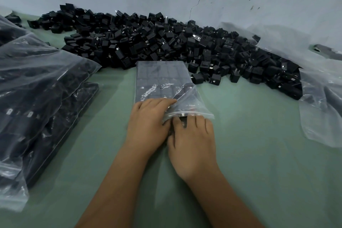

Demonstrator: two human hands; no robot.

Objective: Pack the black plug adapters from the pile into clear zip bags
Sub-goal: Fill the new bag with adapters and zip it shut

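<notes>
Here, both hands [148,126] [192,139] at zip bag [162,79] mouth, adapter pile [166,42] behind

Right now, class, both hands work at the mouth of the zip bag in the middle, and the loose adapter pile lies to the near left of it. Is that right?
Not quite. The head view shows the loose pile beyond the zip bag, along the wall. Both hands, left hand and right hand, are at its mouth.
</notes>
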